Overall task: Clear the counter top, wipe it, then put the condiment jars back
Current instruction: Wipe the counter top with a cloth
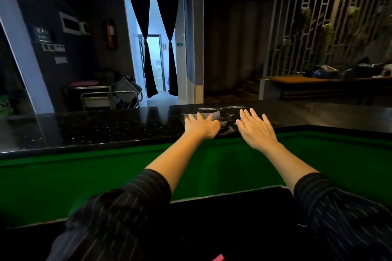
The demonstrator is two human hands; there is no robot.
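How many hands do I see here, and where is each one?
2. The left hand lies flat on the grey cloth on the black counter. The right hand is open just right of the cloth, over the counter's near edge.

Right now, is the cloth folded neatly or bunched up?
Bunched: the grey cloth lies rumpled on the black counter under the flat left hand.

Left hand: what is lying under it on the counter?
A grey cloth on the black counter, under the flat left hand. Only its edges show; the hand covers its middle.
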